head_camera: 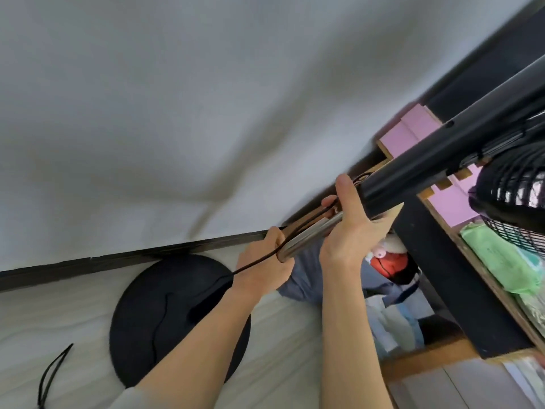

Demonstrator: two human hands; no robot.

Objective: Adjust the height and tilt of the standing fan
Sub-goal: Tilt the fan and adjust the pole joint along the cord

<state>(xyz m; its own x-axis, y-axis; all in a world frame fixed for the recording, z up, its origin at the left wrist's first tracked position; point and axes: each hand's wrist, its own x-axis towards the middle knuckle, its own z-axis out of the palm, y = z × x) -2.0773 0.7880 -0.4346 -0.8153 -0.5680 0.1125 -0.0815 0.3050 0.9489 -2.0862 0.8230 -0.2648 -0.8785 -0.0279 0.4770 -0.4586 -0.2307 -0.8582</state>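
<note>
The standing fan rises from a round black base [165, 317] on the pale floor. Its shiny metal inner pole [309, 236] slides into a thick black upper tube [448, 146] that runs up to the right. The black wire grille of the fan head [513, 187] shows at the right edge. My left hand [265, 261] is closed around the lower part of the metal pole. My right hand [351, 225] grips the joint where the metal pole enters the black tube. A black power cord [259, 261] runs along the pole past my left hand.
A white wall [177, 113] with a dark skirting board stands behind the fan. A dark shelf unit [442, 261] with pink boxes, green packets and a red ball stands close on the right. A loop of black cord [53, 370] lies on the floor at lower left.
</note>
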